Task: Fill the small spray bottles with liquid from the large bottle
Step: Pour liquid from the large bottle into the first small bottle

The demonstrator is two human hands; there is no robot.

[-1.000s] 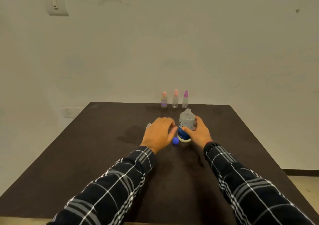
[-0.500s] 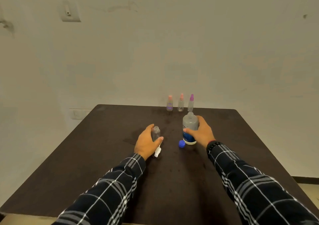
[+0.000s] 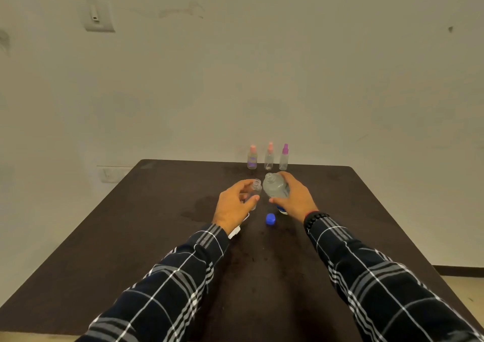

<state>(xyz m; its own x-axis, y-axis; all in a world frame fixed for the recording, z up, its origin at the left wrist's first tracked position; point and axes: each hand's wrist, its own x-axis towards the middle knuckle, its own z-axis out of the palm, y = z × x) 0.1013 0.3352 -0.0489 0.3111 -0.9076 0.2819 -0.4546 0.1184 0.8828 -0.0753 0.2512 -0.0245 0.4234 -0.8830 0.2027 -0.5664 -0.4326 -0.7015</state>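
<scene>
My left hand (image 3: 234,207) grips a small clear spray bottle (image 3: 255,190) with its top off, mouth upward. My right hand (image 3: 296,196) holds the large clear bottle (image 3: 275,186), uncapped and tilted left, its mouth close beside the small bottle's mouth. The large bottle's blue cap (image 3: 270,219) lies on the dark table (image 3: 162,223) between my wrists. A white spray head (image 3: 235,232) shows under my left wrist. Three capped small spray bottles (image 3: 268,157) stand in a row at the table's far edge.
A pale wall rises right behind the table, with a switch plate (image 3: 96,16) high on the left and a socket (image 3: 107,174) low beside the table's far left corner. A damp-looking patch (image 3: 201,208) marks the tabletop left of my hands.
My left hand took up the small open bottle and brought it right, toward the large bottle. My right hand lifted and tilted the large bottle leftward toward it.
</scene>
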